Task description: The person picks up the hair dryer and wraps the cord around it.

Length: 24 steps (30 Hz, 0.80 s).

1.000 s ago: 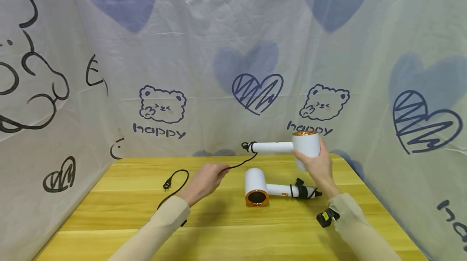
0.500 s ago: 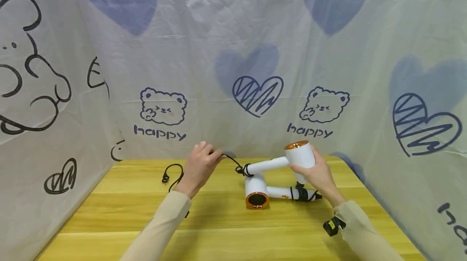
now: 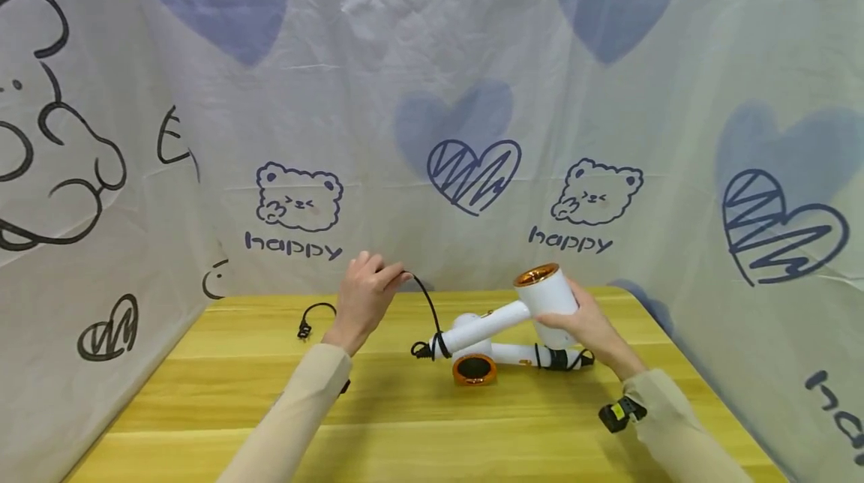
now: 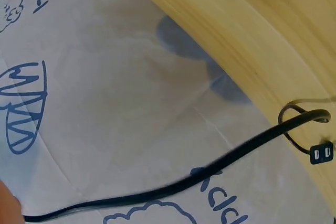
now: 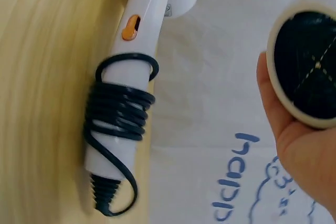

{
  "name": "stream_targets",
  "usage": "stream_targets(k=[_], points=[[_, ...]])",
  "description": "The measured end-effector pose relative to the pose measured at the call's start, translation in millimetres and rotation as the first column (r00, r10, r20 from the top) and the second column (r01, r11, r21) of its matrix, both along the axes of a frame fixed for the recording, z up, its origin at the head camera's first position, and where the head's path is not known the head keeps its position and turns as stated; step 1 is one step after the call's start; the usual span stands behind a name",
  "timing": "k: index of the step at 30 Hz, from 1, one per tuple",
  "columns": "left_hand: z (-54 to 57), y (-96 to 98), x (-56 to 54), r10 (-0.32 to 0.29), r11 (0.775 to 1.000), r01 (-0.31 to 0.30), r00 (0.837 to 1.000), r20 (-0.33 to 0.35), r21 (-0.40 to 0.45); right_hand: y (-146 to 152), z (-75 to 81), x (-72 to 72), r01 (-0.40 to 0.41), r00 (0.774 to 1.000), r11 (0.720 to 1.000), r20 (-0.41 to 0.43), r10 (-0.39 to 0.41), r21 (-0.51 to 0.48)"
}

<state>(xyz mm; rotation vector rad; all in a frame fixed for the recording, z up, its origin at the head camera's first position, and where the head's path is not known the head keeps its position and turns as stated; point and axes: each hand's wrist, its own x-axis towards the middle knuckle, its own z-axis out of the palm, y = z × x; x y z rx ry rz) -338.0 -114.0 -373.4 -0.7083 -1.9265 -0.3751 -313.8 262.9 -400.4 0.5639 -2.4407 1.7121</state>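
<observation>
Backdrop: printed sheet (image 3: 378, 55), hearts & bears.
Table (image 3: 418, 438): wood, below it.
Dryer no. 1 (image 3: 556, 307): white, orange-rimmed, held up in R hand, in front of dryer no. 2. Change: a sec. ago handle is near level; now its end slopes down twd. L.
Dryer no. 2 (image 3: 506, 353): on table, own cord wound round handle (tidy job, from where I stand).
R hand (image 3: 586, 322): fingers & thumb curled round no. 1's head.
L hand (image 3: 364, 299): thumb & fingertips pinching cord; now higher than a sec. ago, abv. handle end.
Cord (image 4: 231, 157): loops handle end of no. 1, then arcs up to L hand. Meaning, I'd judge: wrapping underway, only a little wound, most still loose.
Plug (image 3: 304, 330): on table, L side, prob. same cord's.
</observation>
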Motion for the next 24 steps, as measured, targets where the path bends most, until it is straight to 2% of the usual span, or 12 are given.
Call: stream_targets(k=[4, 5, 7, 9, 11, 14, 15, 17, 18, 20, 22, 24], points=[[-6.6, 0.3, 0.8, 0.008, 0.997, -0.019, 0.987, 0.163, 0.071, 1.8, -5.4, -1.6, -0.095, 0.991, 0.988, 0.08, 0.106, -0.121], [-7.9, 0.9, 2.0, 0.005, 0.996, -0.024, 0.975, 0.22, 0.084, 2.1, -7.3, -1.9, -0.115, 0.986, 0.979, 0.104, 0.134, -0.169], [-10.9, 2.5, 4.0, -0.02, 0.992, -0.025, 0.933, 0.36, 0.122, 2.6, -11.8, -2.1, -0.136, 0.972, 0.954, 0.15, 0.181, -0.267], [-12.8, 4.1, 6.0, -0.068, 0.984, -0.026, 0.86, 0.506, 0.176, 2.3, -16.3, -2.2, -0.13, 0.957, 0.919, 0.195, 0.214, -0.371], [-14.1, 5.2, 7.3, -0.115, 0.974, -0.036, 0.772, 0.625, 0.224, 1.0, -19.3, -2.4, -0.104, 0.937, 0.871, 0.246, 0.248, -0.48], [-17.4, 5.8, 8.5, -0.201, 0.962, -0.017, 0.633, 0.748, 0.273, -2.4, -20.8, -2.6, -0.016, 0.901, 0.767, 0.324, 0.289, -0.641], [-18.9, 5.8, 8.8, -0.217, 0.961, -0.006, 0.599, 0.771, 0.275, -4.0, -20.4, -3.2, 0.011, 0.885, 0.725, 0.345, 0.314, -0.689], [-22.7, 6.2, 9.0, -0.231, 0.964, 0.019, 0.554, 0.8, 0.265, -7.9, -18.9, -4.6, 0.079, 0.841, 0.634, 0.393, 0.372, -0.77], [-24.7, 6.7, 9.6, -0.236, 0.965, 0.034, 0.539, 0.808, 0.259, -10.3, -17.7, -5.4, 0.116, 0.821, 0.593, 0.413, 0.394, -0.796], [-27.9, 8.8, 10.8, -0.211, 0.974, 0.042, 0.543, 0.813, 0.224, -15.4, -15.2, -6.8, 0.188, 0.787, 0.537, 0.453, 0.419, -0.822], [-30.4, 12.4, 11.9, -0.181, 0.981, 0.051, 0.569, 0.802, 0.185, -20.6, -12.4, -7.7, 0.266, 0.763, 0.499, 0.497, 0.413, -0.824], [-32.3, 17.0, 13.7, -0.146, 0.989, 0.073, 0.602, 0.785, 0.128, -26.1, -9.5, -8.2, 0.324, 0.763, 0.481, 0.525, 0.376, -0.815]])
